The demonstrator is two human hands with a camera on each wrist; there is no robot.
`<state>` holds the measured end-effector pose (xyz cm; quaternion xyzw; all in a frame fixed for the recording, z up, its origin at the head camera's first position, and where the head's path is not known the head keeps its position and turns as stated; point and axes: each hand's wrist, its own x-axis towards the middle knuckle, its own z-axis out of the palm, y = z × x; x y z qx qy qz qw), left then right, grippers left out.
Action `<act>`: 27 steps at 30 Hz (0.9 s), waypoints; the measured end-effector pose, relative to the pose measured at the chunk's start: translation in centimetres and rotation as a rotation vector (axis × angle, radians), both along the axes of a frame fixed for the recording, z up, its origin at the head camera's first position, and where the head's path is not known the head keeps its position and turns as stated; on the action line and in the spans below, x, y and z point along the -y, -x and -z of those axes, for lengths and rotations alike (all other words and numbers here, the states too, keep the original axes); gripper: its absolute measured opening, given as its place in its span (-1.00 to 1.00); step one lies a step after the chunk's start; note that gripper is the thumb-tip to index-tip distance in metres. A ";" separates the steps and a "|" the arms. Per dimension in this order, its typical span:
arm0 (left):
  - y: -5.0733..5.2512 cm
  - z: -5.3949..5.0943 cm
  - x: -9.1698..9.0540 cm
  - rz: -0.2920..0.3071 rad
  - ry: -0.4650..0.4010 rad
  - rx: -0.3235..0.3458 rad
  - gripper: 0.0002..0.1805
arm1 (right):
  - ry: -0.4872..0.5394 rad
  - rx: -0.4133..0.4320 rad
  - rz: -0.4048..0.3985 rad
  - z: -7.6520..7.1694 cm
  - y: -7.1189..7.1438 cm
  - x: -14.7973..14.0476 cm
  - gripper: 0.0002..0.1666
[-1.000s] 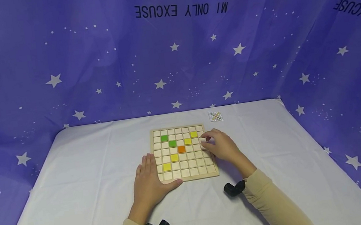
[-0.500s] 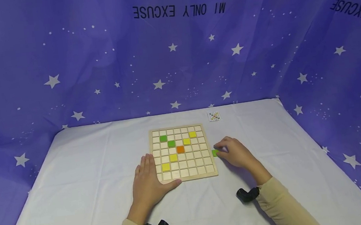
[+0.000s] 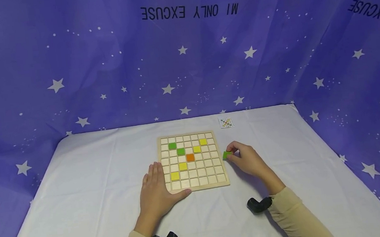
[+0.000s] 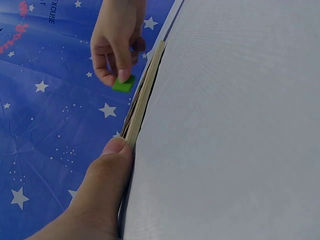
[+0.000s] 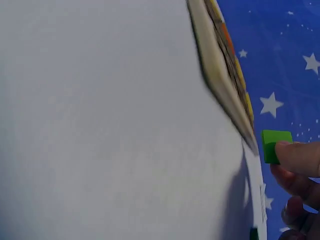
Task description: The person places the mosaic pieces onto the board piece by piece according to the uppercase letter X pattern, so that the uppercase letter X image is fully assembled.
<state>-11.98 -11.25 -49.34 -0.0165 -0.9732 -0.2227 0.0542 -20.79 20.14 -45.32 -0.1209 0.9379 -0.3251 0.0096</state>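
Observation:
A square wooden grid board [image 3: 227, 183] lies on the table, its cells mostly pale, with two green tiles [image 3: 181, 151], one orange tile [image 3: 190, 157] and several yellow tiles [image 3: 197, 149] on it. Along its left and near edges rests my left hand [image 3: 156, 194], fingers straight and thumb spread out. Just off the board's right side, my right hand [image 3: 247, 159] pinches a green tile [image 3: 226, 154] between thumb and fingers. The right wrist view shows that green tile [image 5: 276, 145] tilted up, partly covered by the thumb. The left thumb [image 4: 107, 175] touches the board's near edge.
A small card [image 3: 226, 122] with a printed coloured grid lies behind the board to the right. White cloth covers the table [image 3: 81, 207]. A purple star-patterned curtain [image 3: 128, 63] hangs behind and at the sides.
My right hand has moved from the board's right columns to the table on its right. A green tile showed at its fingertips there and is now raised in its pinch. The left hand stays put.

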 end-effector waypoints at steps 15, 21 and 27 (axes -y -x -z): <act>0.0 -0.1 -0.2 -0.004 0.001 -0.001 0.56 | 0.066 0.067 -0.134 -0.3 -0.8 6.5 -0.89; 0.0 -0.1 -0.1 -0.003 0.003 0.016 0.57 | 0.046 0.049 -0.149 0.1 -0.8 7.6 -0.91; 0.0 -0.1 -0.1 -0.004 0.003 0.010 0.57 | 0.023 0.015 -0.152 0.4 -0.7 7.9 -0.91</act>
